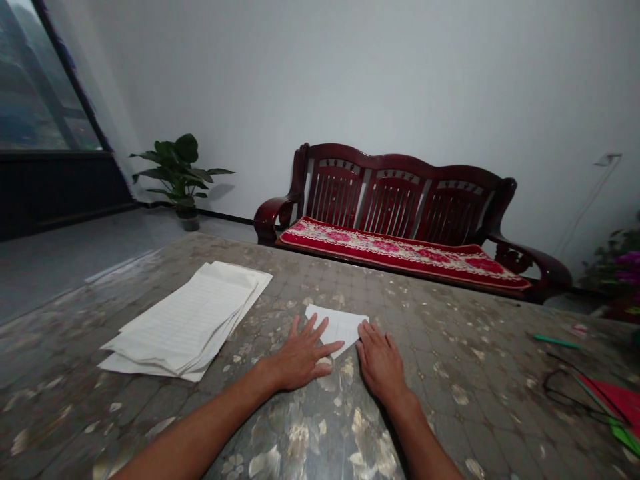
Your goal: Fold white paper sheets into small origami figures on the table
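A small folded piece of white paper point(341, 324), roughly triangular with its point toward me, lies on the patterned table cover point(440, 360). My left hand point(303, 355) lies over its left side with the fingers spread, hiding part of that edge. At the right edge of the paper rests my right hand point(381, 357), its fingers stretched forward and the fingertips touching the corner. Neither hand grips the paper. To the left of my left hand is a loose stack of lined white sheets point(185, 323).
On the right of the table lie a green pen point(556, 341), black-framed glasses point(575, 397) and red paper point(613, 400) beside something bright green point(624, 437). Beyond the table stand a dark red wooden bench point(395, 200) and a potted plant point(183, 173).
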The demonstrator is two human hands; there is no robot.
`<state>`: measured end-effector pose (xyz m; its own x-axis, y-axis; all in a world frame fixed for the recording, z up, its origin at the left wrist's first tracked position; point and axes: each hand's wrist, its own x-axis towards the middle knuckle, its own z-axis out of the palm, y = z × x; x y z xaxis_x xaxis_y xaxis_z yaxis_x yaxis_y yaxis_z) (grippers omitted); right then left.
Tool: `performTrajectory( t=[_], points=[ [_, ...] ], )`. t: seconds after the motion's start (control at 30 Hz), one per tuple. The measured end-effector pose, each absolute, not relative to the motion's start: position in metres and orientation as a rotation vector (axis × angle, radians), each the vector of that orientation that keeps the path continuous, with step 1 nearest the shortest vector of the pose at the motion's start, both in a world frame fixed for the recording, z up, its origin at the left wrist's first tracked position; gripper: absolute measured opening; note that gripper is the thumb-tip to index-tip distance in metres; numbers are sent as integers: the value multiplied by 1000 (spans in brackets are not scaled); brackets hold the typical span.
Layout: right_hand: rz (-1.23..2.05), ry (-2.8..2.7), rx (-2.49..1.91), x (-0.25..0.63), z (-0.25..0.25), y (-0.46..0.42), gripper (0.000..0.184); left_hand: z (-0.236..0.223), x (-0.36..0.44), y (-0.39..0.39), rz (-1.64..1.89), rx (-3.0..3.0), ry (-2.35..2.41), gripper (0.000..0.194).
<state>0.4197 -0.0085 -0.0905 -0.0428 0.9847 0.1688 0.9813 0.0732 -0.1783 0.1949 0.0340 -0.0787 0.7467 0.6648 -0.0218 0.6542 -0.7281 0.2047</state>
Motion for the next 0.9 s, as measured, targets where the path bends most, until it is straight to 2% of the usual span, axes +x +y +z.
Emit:
performTrajectory(
  t=[0.13, 0.27, 0.4, 0.7, 0.9],
  points=[
    [122, -1925, -1940, 433, -99, -1, 44, -76, 194, 37, 60, 2737, 1033, 56],
    [375, -1624, -1818, 455, -104, 21, 42, -73, 197, 40, 36, 2745, 970, 52],
    [543, -1541, -1790, 470, -99, 44, 47, -76, 205, 41, 62, 2780, 885, 50],
    [460, -1728, -1940, 475, -74, 52, 35, -88, 213, 35, 252, 2882, 844, 49],
    [332, -1923, -1952, 472, -62, 48, 31, -86, 213, 34, 236, 2879, 863, 49]
  ],
)
